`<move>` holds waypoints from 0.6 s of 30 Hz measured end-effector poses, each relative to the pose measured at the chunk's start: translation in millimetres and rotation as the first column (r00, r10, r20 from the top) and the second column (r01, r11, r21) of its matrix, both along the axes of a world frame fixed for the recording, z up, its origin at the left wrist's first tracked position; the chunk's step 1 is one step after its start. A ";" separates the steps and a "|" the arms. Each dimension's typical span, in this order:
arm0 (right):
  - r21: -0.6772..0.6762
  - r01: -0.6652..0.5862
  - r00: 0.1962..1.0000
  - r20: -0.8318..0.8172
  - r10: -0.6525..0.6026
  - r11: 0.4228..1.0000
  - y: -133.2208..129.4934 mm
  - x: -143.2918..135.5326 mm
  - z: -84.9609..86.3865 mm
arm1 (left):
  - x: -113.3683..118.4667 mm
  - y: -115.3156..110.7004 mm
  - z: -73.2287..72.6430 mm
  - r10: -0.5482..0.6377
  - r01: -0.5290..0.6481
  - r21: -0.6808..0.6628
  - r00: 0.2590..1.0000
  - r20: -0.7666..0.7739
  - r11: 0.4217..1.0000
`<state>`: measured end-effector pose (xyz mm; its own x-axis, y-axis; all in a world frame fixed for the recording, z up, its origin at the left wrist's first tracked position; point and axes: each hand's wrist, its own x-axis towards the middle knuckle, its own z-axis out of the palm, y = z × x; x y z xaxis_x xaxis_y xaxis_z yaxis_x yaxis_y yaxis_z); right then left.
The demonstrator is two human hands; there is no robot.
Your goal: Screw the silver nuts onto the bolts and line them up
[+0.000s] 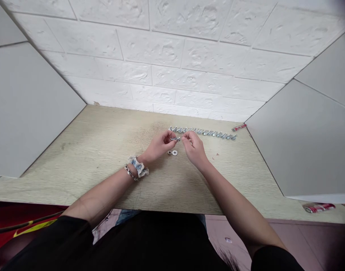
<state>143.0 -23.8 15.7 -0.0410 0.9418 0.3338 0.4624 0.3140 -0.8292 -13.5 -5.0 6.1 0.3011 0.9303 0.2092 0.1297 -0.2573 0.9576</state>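
Note:
My left hand is closed in a pinch around a small silver bolt, which lies roughly level and points to the right. Just right of the bolt's end is my right hand, thumb and fingers pressed together. Whatever may be between those fingertips is too small to make out. On the table below the hands lie a small nut and a flat washer, side by side. Behind the hands runs a row of several silver bolts with washers on them, partly hidden by my fingers at its left part.
The wooden table meets a white brick-patterned wall at the back. Grey panels stand at the left and right. One red tube-like item lies at the back right, another red one near the front right edge.

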 end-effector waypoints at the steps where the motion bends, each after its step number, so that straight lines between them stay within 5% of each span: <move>1: -0.001 0.018 0.999 0.042 -0.017 1.000 -0.5 0.2 0.5 | 0.1 -0.1 0.2 0.002 -0.002 0.001 1.000 0.002 1.000; 8: -0.116 -0.025 0.994 0.101 0.037 0.993 -1.0 -0.2 1.3 | 0.1 -0.7 -0.5 -0.121 0.122 -0.001 0.992 0.040 0.993; 18: -0.081 -0.077 0.988 0.131 0.087 0.994 3.2 -1.1 1.0 | 0.7 -1.0 5.6 -0.072 0.079 -0.072 0.993 0.092 0.994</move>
